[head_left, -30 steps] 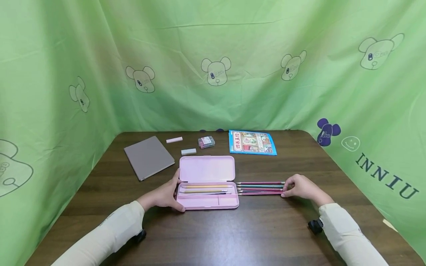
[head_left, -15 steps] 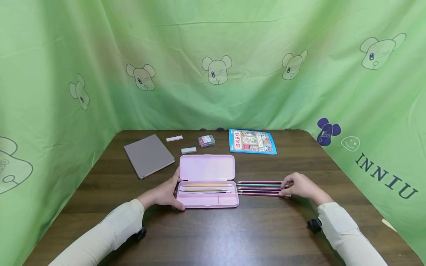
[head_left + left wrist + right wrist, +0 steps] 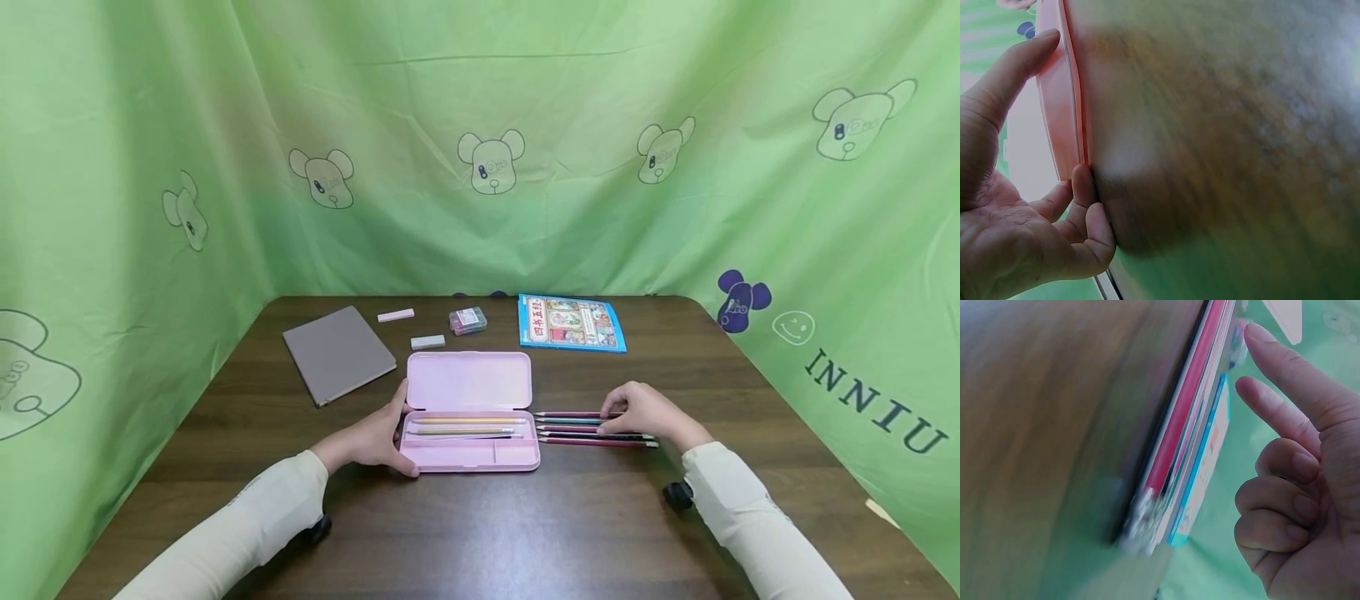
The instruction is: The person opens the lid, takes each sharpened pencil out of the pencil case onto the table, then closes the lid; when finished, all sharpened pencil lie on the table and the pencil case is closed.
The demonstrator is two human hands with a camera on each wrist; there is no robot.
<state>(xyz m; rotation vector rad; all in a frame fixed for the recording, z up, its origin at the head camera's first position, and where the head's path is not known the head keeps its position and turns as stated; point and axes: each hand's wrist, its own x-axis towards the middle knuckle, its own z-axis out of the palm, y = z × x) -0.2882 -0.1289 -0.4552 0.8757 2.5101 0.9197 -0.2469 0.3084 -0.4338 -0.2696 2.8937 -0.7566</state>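
A pink pencil case (image 3: 446, 455) lies with its lid (image 3: 468, 380) folded back. Yellow and pale pencils (image 3: 465, 432) lie in its long compartment. My left hand (image 3: 367, 437) grips the case's left end, thumb at the front corner and fingers round the side; the left wrist view shows them on the pink wall (image 3: 1060, 119). To the right of the case, several dark red, green and black pencils (image 3: 585, 442) lie side by side. Just over them is my right hand (image 3: 647, 412); in the right wrist view its thumb and forefinger are apart, other fingers curled, nothing between them.
A grey notebook (image 3: 340, 354) lies at the back left. Behind the case are a white eraser-like block (image 3: 427, 342), a pale pink strip (image 3: 395, 316) and a small clear box (image 3: 468, 320). A blue-edged booklet (image 3: 572, 323) lies at the back right.
My right hand has moved left along the loose pencils, away from their right ends, which now show. Those pencils lie more evenly spread. The left hand stays on the pencil case.
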